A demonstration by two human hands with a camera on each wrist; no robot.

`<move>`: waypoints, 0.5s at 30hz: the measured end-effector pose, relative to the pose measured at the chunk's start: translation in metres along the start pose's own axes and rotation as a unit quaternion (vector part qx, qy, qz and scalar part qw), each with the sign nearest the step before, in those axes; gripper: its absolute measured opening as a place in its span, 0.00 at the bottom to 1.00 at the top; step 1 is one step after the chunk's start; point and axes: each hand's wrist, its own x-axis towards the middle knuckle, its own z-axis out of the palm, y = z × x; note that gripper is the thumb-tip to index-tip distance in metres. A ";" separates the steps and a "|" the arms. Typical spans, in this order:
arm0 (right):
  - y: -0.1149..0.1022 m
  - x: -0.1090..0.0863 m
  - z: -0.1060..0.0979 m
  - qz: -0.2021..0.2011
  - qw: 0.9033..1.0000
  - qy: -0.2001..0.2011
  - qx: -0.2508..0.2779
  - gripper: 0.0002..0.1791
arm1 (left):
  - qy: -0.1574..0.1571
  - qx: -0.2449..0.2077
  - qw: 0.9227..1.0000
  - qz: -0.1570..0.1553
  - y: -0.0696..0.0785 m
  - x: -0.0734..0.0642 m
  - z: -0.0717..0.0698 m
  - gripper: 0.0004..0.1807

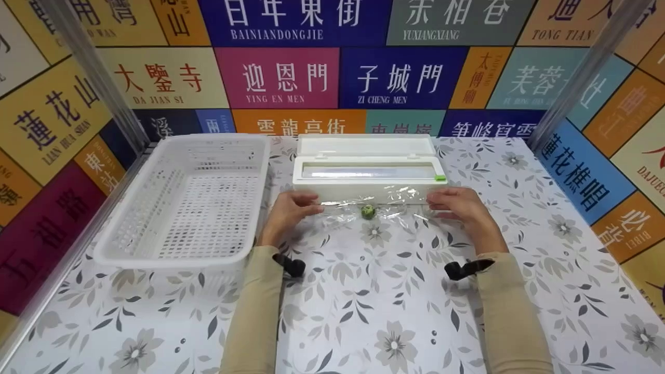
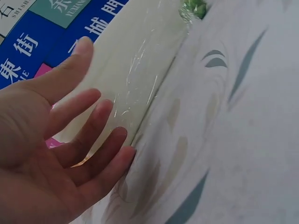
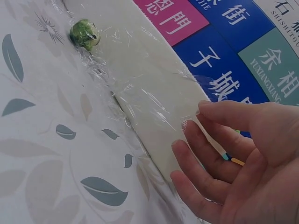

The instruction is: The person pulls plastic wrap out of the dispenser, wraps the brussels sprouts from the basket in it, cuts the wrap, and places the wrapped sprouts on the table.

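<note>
A small green Brussels sprout sits under clear cling film at the front foot of a white cling film dispenser. The film spreads across the box's front face and gathers in wrinkles around the sprout. My left hand is at the film's left end, its thumb apart from loosely bent fingers in the left wrist view. At the opposite end my right hand has its fingers relaxed, fingertips right by the film's edge. Neither palm holds anything.
To the left stands a white perforated plastic basket. The dispenser's lid is raised, and a green slide cutter sits at its right end. A flower-patterned cloth covers the table, with sign-printed panels behind.
</note>
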 end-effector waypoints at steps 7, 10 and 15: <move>-0.003 -0.002 -0.001 0.014 1.000 -0.005 0.009 0.24 | 0.026 0.050 0.998 -0.003 0.001 -0.002 0.002 0.07; -0.004 -0.004 -0.002 0.012 1.000 -0.010 0.009 0.24 | 0.040 0.049 0.998 -0.015 0.005 -0.002 0.003 0.05; -0.006 -0.004 -0.005 -0.007 1.000 -0.018 -0.012 0.23 | 0.042 0.052 0.997 -0.024 0.012 -0.003 0.007 0.07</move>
